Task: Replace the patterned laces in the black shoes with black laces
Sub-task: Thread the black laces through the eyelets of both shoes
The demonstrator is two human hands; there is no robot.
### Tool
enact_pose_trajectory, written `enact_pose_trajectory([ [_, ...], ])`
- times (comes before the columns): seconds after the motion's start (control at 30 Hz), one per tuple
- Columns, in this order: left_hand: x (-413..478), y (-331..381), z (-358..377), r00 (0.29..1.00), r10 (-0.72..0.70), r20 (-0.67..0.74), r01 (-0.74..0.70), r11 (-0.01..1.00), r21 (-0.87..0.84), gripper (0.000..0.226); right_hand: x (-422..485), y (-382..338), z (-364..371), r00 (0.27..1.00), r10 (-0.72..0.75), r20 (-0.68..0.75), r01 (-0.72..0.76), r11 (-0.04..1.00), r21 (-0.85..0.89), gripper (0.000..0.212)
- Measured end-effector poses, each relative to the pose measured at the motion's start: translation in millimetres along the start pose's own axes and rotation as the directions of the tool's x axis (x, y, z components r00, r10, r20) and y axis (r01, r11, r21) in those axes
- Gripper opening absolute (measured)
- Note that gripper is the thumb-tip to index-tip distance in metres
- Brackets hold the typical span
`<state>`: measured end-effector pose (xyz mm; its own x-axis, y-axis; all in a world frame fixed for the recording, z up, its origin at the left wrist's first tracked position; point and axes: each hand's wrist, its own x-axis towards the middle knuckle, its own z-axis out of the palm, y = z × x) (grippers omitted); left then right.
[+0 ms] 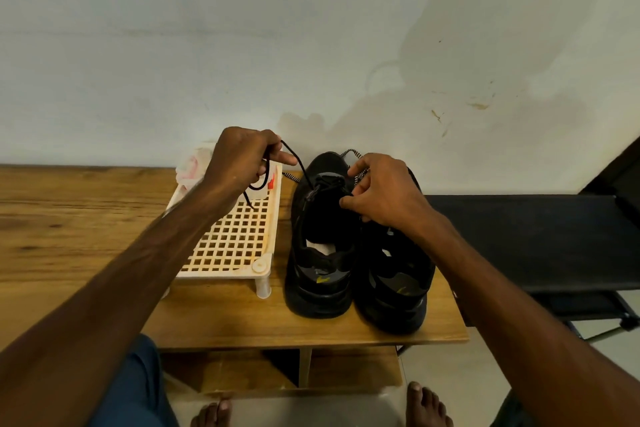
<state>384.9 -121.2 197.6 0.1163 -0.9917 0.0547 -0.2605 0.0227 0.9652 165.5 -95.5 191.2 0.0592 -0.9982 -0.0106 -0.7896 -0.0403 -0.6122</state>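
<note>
- The left hand (242, 163) pinches the black lace (300, 163) above the shoe (318, 253).
- The right hand (384, 191) pinches the lace by the holes.
- Next, probably: thread another hole.

Just one cam, head-mounted wide-angle, looking forward and down over the table (62, 218), pretty close, with the wall (207, 45) filling the far half.
</note>
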Motion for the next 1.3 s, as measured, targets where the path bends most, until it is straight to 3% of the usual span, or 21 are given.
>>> enact_pose_trajectory([
  [0.07, 1, -3, 0, 0.998, 0.049, -0.027, -0.046, 0.993, 0.11, 0.035, -1, 1, -3, 1.0, 0.005, 0.018, -0.006, 0.999, 0.042, 0.027],
  [0.17, -3, -8, 2, 0.993, 0.115, -0.006, -0.108, 0.949, 0.296, 0.032, 1, 5, -9, 0.997, 0.018, -0.07, -0.008, 0.99, 0.143, 0.013],
  [0.23, -3, -11, 5, 0.993, 0.113, 0.03, -0.115, 0.914, 0.388, 0.029, 5, 10, -12, 0.998, -0.02, -0.056, 0.023, 0.998, 0.055, 0.014],
  [0.33, -2, -13, 7, 0.995, 0.08, 0.06, -0.098, 0.883, 0.459, 0.028, 11, 14, -3, 0.993, -0.069, 0.093, 0.084, 0.981, -0.174, 0.034],
  [0.43, -4, -14, 8, 0.995, 0.08, 0.064, -0.101, 0.87, 0.482, 0.027, 15, 13, 4, 0.994, -0.068, 0.085, 0.087, 0.964, -0.252, 0.037],
  [0.6, 1, -27, 11, 0.988, 0.147, 0.038, -0.142, 0.807, 0.573, 0.033, 12, 7, -8, 0.996, -0.037, 0.081, 0.052, 0.981, -0.189, 0.029],
  [0.7, -3, -26, 15, 0.952, 0.304, -0.014, -0.241, 0.781, 0.577, 0.026, 6, 0, -21, 1.0, -0.024, 0.006, 0.023, 0.992, 0.123, 0.023],
  [0.77, -10, -15, 20, 0.919, 0.395, -0.001, -0.339, 0.79, 0.511, 0.018, 1, -6, -31, 1.0, 0.003, 0.02, -0.012, 0.88, 0.475, 0.02],
  [0.87, -23, 2, 32, 0.931, 0.287, 0.226, -0.329, 0.929, 0.172, 0.024, -6, -12, -38, 0.995, -0.064, 0.076, -0.025, 0.582, 0.813, 0.022],
  [0.93, -31, 9, 40, 0.898, 0.236, 0.372, -0.254, 0.967, -0.002, 0.028, -7, -13, -38, 0.991, -0.107, 0.077, -0.018, 0.467, 0.884, 0.028],
  [1.07, -41, 18, 47, 0.859, 0.202, 0.471, -0.125, 0.974, -0.19, 0.03, -4, -11, -36, 0.994, -0.101, 0.032, 0.007, 0.368, 0.93, 0.032],
  [1.2, -30, 18, 25, 0.907, 0.117, 0.405, 0.012, 0.953, -0.302, 0.029, 4, -1, -38, 0.998, 0.056, -0.018, 0.002, 0.283, 0.959, 0.026],
  [1.3, -12, 16, 2, 0.95, 0.021, 0.311, 0.146, 0.851, -0.504, 0.028, 11, 11, -40, 0.979, 0.202, -0.026, -0.029, 0.265, 0.964, 0.025],
])
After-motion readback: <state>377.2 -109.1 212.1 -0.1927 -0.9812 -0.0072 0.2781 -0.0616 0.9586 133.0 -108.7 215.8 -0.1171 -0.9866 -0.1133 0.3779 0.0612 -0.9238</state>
